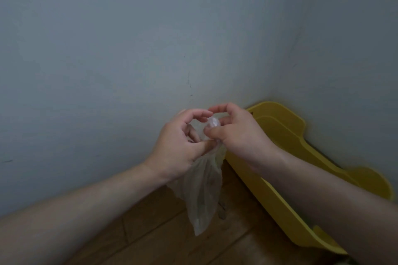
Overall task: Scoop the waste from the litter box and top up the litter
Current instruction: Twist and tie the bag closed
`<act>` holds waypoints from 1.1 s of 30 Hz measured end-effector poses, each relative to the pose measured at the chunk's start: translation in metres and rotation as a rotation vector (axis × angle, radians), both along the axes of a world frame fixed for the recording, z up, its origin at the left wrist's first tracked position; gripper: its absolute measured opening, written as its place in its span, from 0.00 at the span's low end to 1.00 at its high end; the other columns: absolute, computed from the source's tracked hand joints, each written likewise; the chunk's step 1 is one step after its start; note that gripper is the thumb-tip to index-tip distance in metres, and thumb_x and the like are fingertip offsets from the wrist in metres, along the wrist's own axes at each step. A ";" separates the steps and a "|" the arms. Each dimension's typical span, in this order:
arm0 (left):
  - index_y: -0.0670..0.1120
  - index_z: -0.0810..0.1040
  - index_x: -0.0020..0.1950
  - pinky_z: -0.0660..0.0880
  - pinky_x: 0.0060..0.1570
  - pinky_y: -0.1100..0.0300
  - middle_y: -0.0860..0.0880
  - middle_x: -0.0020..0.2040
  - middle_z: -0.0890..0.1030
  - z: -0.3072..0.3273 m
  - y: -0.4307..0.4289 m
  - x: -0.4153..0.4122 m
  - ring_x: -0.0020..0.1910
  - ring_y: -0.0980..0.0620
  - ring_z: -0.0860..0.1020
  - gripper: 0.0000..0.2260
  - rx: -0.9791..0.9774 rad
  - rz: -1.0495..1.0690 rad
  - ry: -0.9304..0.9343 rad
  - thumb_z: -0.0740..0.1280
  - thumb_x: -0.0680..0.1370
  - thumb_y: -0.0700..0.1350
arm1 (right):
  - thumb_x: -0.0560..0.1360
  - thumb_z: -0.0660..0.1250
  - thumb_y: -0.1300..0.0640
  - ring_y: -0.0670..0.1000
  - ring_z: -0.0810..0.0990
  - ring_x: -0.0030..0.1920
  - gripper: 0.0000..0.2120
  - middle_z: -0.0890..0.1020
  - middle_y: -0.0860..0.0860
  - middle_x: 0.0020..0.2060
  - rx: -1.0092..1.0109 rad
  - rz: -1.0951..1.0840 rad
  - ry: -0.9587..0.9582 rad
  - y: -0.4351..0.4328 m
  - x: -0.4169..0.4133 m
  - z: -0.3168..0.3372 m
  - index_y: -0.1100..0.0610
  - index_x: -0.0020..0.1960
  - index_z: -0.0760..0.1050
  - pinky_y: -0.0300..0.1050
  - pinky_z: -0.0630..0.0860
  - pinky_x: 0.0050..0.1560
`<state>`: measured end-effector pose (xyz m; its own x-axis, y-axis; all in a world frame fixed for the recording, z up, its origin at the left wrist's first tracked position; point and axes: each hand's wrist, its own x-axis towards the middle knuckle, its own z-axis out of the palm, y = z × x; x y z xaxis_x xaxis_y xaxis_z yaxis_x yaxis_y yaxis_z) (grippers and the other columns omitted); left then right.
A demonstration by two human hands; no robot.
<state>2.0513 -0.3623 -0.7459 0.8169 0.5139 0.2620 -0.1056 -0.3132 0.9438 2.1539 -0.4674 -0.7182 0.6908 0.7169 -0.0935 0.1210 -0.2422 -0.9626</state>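
A thin clear plastic bag (202, 191) hangs down from both my hands in front of the wall. My left hand (178, 146) grips its gathered neck from the left. My right hand (239, 133) pinches the bag's twisted top end between thumb and fingers. Dark bits show dimly inside the hanging part. The yellow litter box (286, 135) stands in the corner to the right, partly hidden behind my right forearm; its inside cannot be seen from here.
A pale grey wall (129, 49) fills most of the view and meets a second wall (344, 38) at the right. Wooden floor (163, 232) lies below, with a few small crumbs beside the box.
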 end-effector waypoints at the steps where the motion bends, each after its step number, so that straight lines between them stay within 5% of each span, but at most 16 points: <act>1: 0.56 0.77 0.56 0.76 0.37 0.56 0.50 0.53 0.77 -0.002 0.003 -0.002 0.35 0.53 0.76 0.24 0.040 0.016 0.007 0.79 0.65 0.41 | 0.75 0.72 0.61 0.45 0.81 0.40 0.18 0.82 0.49 0.41 -0.010 0.007 -0.046 -0.001 0.001 0.002 0.48 0.61 0.73 0.37 0.74 0.36; 5: 0.59 0.71 0.63 0.68 0.51 0.71 0.57 0.58 0.72 -0.018 0.023 -0.019 0.55 0.58 0.72 0.33 0.353 0.083 0.137 0.76 0.61 0.62 | 0.76 0.72 0.59 0.40 0.71 0.29 0.17 0.73 0.44 0.30 0.027 0.064 -0.185 0.002 0.001 0.006 0.48 0.61 0.72 0.34 0.69 0.31; 8: 0.60 0.66 0.69 0.65 0.66 0.63 0.59 0.65 0.68 -0.026 0.045 -0.030 0.67 0.61 0.67 0.41 0.472 0.043 0.255 0.76 0.59 0.67 | 0.76 0.72 0.59 0.40 0.71 0.29 0.17 0.72 0.42 0.28 0.026 0.135 -0.253 0.001 0.005 0.013 0.48 0.61 0.72 0.36 0.70 0.32; 11: 0.67 0.61 0.70 0.68 0.67 0.59 0.66 0.68 0.66 -0.029 0.058 -0.032 0.67 0.68 0.66 0.47 0.318 -0.059 0.370 0.81 0.57 0.62 | 0.76 0.71 0.62 0.50 0.82 0.39 0.18 0.74 0.41 0.30 0.031 0.224 -0.261 -0.002 0.013 0.026 0.48 0.61 0.72 0.52 0.80 0.42; 14: 0.65 0.56 0.73 0.67 0.67 0.66 0.66 0.69 0.64 -0.032 0.059 -0.026 0.67 0.73 0.63 0.51 0.252 -0.048 0.343 0.83 0.58 0.56 | 0.76 0.70 0.65 0.61 0.83 0.50 0.19 0.77 0.43 0.33 0.019 0.307 -0.245 0.000 0.019 0.043 0.47 0.60 0.72 0.66 0.78 0.53; 19: 0.61 0.55 0.74 0.63 0.62 0.77 0.66 0.68 0.63 -0.007 0.054 -0.014 0.66 0.76 0.62 0.51 0.139 -0.036 0.259 0.83 0.60 0.48 | 0.74 0.70 0.64 0.52 0.82 0.41 0.19 0.77 0.44 0.33 0.038 0.337 -0.190 0.006 0.027 0.084 0.49 0.60 0.72 0.67 0.77 0.55; 24: 0.64 0.60 0.71 0.67 0.62 0.72 0.67 0.67 0.67 0.065 0.044 -0.021 0.66 0.71 0.66 0.46 0.091 -0.018 0.276 0.80 0.58 0.57 | 0.69 0.68 0.61 0.62 0.78 0.39 0.21 0.76 0.51 0.35 0.067 0.328 -0.093 0.000 0.022 0.153 0.48 0.60 0.71 0.65 0.78 0.51; 28: 0.64 0.62 0.69 0.67 0.65 0.67 0.70 0.66 0.67 0.154 0.027 -0.036 0.68 0.67 0.68 0.44 0.092 0.030 0.285 0.80 0.58 0.58 | 0.69 0.69 0.63 0.55 0.74 0.38 0.17 0.76 0.53 0.36 0.050 0.300 -0.024 -0.013 0.008 0.241 0.51 0.55 0.72 0.66 0.76 0.51; 33: 0.63 0.61 0.71 0.66 0.64 0.68 0.69 0.67 0.66 0.289 -0.002 -0.065 0.68 0.65 0.68 0.44 0.073 0.103 0.332 0.80 0.60 0.57 | 0.72 0.72 0.61 0.49 0.81 0.45 0.12 0.82 0.48 0.41 -0.100 0.327 -0.298 -0.029 -0.014 0.383 0.50 0.51 0.73 0.52 0.78 0.48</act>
